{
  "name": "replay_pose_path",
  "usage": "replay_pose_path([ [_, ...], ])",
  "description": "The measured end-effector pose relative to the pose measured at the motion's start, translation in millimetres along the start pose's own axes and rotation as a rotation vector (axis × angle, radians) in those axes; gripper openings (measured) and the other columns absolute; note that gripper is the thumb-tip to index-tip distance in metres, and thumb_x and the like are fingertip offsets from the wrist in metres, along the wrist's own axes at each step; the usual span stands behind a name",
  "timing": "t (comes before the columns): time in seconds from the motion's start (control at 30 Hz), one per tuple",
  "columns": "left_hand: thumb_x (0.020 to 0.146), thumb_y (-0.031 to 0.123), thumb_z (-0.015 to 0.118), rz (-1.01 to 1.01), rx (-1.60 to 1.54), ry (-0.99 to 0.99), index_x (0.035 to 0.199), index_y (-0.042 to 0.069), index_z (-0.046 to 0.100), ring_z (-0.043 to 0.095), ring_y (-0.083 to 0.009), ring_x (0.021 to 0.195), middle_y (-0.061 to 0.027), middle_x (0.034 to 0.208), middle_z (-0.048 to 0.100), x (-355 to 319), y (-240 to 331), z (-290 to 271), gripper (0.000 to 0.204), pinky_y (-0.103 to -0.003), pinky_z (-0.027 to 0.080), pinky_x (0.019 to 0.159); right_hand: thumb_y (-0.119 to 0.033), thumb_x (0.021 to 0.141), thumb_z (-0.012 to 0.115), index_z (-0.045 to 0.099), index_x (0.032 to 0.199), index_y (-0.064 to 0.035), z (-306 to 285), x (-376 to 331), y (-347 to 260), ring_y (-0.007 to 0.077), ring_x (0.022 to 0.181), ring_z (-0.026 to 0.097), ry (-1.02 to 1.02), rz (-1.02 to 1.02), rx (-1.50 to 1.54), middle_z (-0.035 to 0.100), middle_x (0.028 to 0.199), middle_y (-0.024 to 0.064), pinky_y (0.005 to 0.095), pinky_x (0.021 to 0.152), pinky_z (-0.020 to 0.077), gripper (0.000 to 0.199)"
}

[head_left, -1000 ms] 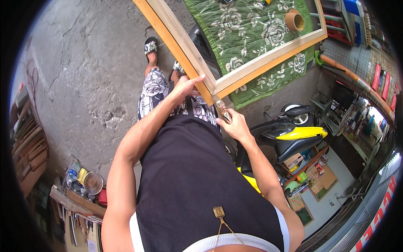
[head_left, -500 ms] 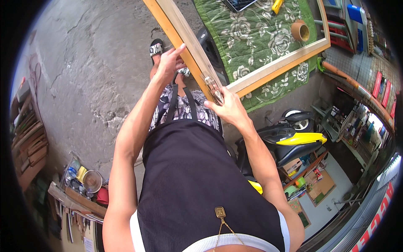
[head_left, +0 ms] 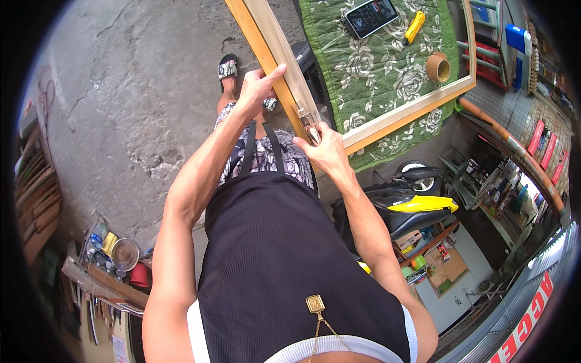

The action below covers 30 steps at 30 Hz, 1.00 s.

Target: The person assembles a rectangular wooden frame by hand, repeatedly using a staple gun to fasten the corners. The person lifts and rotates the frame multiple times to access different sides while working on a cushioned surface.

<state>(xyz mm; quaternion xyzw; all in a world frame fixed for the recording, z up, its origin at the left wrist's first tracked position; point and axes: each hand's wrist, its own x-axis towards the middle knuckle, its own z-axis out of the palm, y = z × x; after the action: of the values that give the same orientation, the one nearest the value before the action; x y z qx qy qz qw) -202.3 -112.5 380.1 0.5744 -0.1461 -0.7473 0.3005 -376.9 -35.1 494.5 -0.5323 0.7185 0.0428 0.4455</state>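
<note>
A wooden frame [head_left: 404, 115], pale on its upper face and orange-tan along the outer side, extends from me over a green flowered quilted cloth [head_left: 357, 63]. My left hand [head_left: 259, 91] is closed around the frame's left bar, its index finger lying along the wood. Close to the near corner, my right hand [head_left: 330, 150] grips a small shiny metal tool [head_left: 307, 121] against the same bar. The tool's exact kind is unclear, and my fingers cover part of it.
On the cloth lie a phone [head_left: 370, 18], a yellow utility knife [head_left: 414, 28] and a roll of brown tape [head_left: 437, 68]. A black and yellow motorbike [head_left: 411, 206] stands to my right. Wood pieces [head_left: 39, 199] are piled at the far left, above a bin of odds and ends [head_left: 115, 248].
The view has shifted a little, so the phone and knife show more fully. Both hands stay at the left bar, and the metal tool is still in my right hand.
</note>
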Motion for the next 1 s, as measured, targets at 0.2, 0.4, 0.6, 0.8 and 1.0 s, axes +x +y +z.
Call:
replay_pose_path([
  [0.2, 0.084, 0.035, 0.068, 0.028, 0.037, 0.032, 0.106, -0.008, 0.060, 0.066, -0.0162, 0.075, -0.0116, 0.091, 0.066, -1, -1, -1, 0.049, -0.027, 0.054, 0.062, -0.035, 0.073, 0.074, 0.059, 0.078, -0.0016, 27, 12, 20, 0.0357, 0.063, 0.065, 0.212, -0.128, -0.027, 0.064, 0.064, 0.0168, 0.0435, 0.057, 0.0506, 0.037],
  [0.4, 0.083, 0.039, 0.068, 0.001, 0.028, 0.041, 0.101, -0.007, 0.062, 0.059, -0.0120, 0.064, -0.0091, 0.083, 0.065, 0, 1, -2, 0.050, -0.025, 0.046, 0.054, -0.027, 0.084, 0.063, 0.057, 0.112, -0.0017, -6, 1, 4, 0.0417, 0.099, 0.059, -0.053, -0.112, 0.000, 0.060, 0.104, 0.0276, 0.0454, 0.083, 0.0460, 0.038],
  [0.6, 0.082, 0.043, 0.068, -0.091, 0.145, 0.021, 0.101, -0.007, 0.062, 0.060, -0.0140, 0.063, -0.0086, 0.081, 0.065, 12, -6, -11, 0.054, -0.027, 0.047, 0.056, -0.029, 0.080, 0.067, 0.057, 0.106, 0.0023, -7, 1, -19, 0.0409, 0.095, 0.061, -0.078, 0.040, -0.016, 0.063, 0.099, 0.0260, 0.0451, 0.082, 0.0479, 0.042],
  [0.8, 0.086, 0.037, 0.065, -0.036, 0.031, -0.095, 0.116, -0.010, 0.055, 0.066, -0.0223, 0.088, -0.0175, 0.105, 0.064, 11, 40, -30, 0.057, -0.032, 0.054, 0.074, -0.029, 0.073, 0.074, 0.058, 0.096, 0.0039, -14, 8, -38, 0.0376, 0.085, 0.065, -0.076, 0.099, 0.024, 0.066, 0.088, 0.0240, 0.0422, 0.076, 0.0501, 0.043],
  [1.0, 0.086, 0.034, 0.065, -0.025, -0.041, -0.076, 0.117, -0.008, 0.053, 0.065, -0.0233, 0.094, -0.0175, 0.108, 0.062, 42, 89, -54, 0.053, -0.035, 0.056, 0.080, -0.034, 0.072, 0.075, 0.059, 0.097, 0.0031, -24, 56, -107, 0.0318, 0.074, 0.064, -0.010, -0.030, 0.066, 0.064, 0.079, 0.0212, 0.0389, 0.068, 0.0494, 0.048],
])
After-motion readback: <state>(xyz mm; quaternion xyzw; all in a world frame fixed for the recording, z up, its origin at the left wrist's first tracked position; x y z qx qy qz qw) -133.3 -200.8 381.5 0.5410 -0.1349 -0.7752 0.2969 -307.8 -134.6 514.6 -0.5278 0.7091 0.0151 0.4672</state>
